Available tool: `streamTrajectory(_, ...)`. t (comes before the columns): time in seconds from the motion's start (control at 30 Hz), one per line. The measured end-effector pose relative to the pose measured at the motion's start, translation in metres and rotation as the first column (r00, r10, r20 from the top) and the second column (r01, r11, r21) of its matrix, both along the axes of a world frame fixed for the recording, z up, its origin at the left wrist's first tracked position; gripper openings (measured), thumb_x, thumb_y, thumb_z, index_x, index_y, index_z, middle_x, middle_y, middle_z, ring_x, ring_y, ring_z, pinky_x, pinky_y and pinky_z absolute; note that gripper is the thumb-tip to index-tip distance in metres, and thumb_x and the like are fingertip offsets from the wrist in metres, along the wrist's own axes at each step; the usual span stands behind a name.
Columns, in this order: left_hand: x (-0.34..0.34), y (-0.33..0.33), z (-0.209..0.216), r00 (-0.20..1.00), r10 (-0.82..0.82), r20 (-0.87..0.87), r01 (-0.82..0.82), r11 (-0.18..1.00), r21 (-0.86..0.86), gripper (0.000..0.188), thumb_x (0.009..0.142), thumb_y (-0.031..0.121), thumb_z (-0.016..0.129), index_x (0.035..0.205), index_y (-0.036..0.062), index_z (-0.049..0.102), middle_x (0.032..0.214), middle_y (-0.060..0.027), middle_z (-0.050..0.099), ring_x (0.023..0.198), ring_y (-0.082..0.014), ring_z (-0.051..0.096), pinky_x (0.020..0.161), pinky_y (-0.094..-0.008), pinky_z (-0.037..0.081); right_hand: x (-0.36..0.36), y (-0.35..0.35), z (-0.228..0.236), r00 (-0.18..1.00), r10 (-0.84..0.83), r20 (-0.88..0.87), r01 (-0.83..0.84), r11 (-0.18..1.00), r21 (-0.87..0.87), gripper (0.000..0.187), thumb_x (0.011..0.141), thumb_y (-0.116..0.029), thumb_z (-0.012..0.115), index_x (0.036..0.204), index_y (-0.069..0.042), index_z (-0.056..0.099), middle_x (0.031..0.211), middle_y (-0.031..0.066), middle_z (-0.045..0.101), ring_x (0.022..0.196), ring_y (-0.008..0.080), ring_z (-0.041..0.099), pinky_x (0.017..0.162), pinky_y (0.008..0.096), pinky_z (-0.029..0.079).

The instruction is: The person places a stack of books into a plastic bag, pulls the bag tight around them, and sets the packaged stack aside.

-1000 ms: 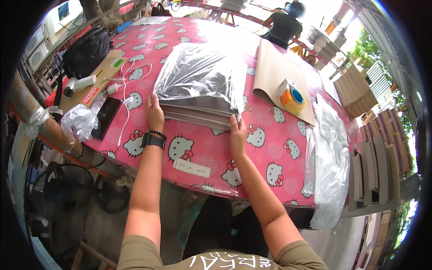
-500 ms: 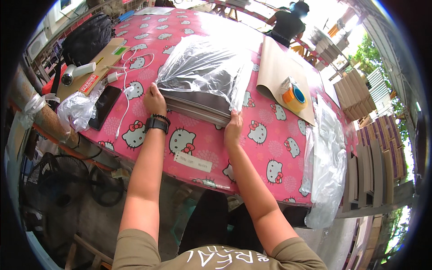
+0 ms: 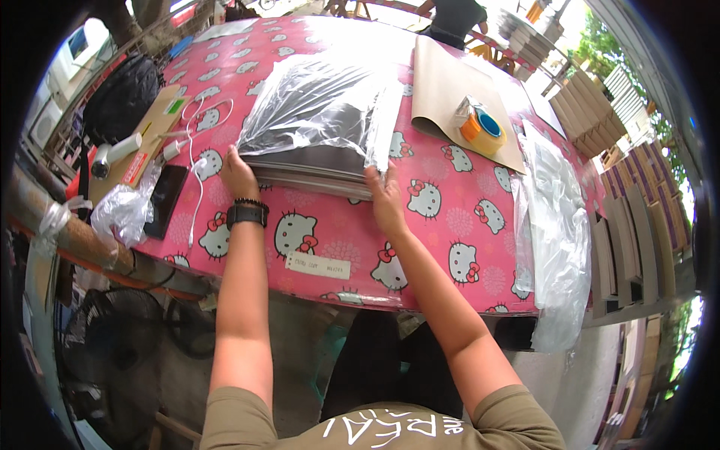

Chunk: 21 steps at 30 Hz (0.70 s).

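Left hand (image 3: 238, 174) and right hand (image 3: 384, 196), fingers spread flat, press the near edge of a stack of grey sheets (image 3: 311, 171) inside a clear plastic bag (image 3: 319, 101) on the pink worktop (image 3: 450, 217). Beyond: tape roll (image 3: 481, 129) on brown paper (image 3: 442, 82).

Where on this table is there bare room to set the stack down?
Bare cloth lies between the stack and the near table edge, beside the right hand. The left end, around the phone and cable, is crowded; tape occupies the cardboard.
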State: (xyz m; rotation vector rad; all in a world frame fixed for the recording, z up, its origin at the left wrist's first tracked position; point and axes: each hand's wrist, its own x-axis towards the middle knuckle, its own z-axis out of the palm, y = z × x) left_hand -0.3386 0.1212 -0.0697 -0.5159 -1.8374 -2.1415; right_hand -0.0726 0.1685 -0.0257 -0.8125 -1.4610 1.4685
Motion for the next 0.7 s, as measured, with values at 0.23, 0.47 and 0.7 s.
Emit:
streamTrajectory(0.23,0.030,-0.012,0.022,0.999,-0.042,-0.003,0.040,0.954,-0.297,0.049,0.088,0.039,0.031,0.097,-0.0042,0.054,0.093,-0.0241,0.056,0.086,-0.0390,0.052,0.073,-0.0412,0.040,-0.020,0.004,-0.006,0.962,-0.254,-0.100,0.238,0.960,-0.149,0.049,0.085,-0.026,0.048,0.121,0.003,0.032,0.112,0.0167,0.047,0.103,0.0227,0.044,0.089,0.0313,0.032)
streamTrajectory(0.47,-0.001,-0.014,0.028,0.997,-0.052,0.051,0.068,0.910,-0.410,0.045,0.088,0.037,0.032,0.094,-0.0003,0.056,0.091,-0.0231,0.056,0.085,-0.0402,0.052,0.070,-0.0427,0.041,-0.038,0.009,0.000,0.939,-0.129,-0.317,-0.003,0.923,-0.384,0.041,0.079,-0.017,0.050,0.115,-0.003,0.036,0.105,0.0115,0.047,0.095,0.0196,0.046,0.081,0.0317,0.037)
streamTrajectory(0.7,-0.065,0.006,0.016,0.997,0.048,-0.065,-0.068,0.932,-0.356,0.047,0.087,0.036,0.033,0.093,-0.0039,0.057,0.092,-0.0231,0.057,0.088,-0.0393,0.052,0.075,-0.0405,0.041,-0.090,0.026,-0.009,0.943,-0.008,-0.334,-0.096,0.952,-0.291,0.046,0.079,-0.015,0.052,0.119,-0.003,0.032,0.109,0.0124,0.046,0.099,0.0192,0.045,0.084,0.0316,0.036)
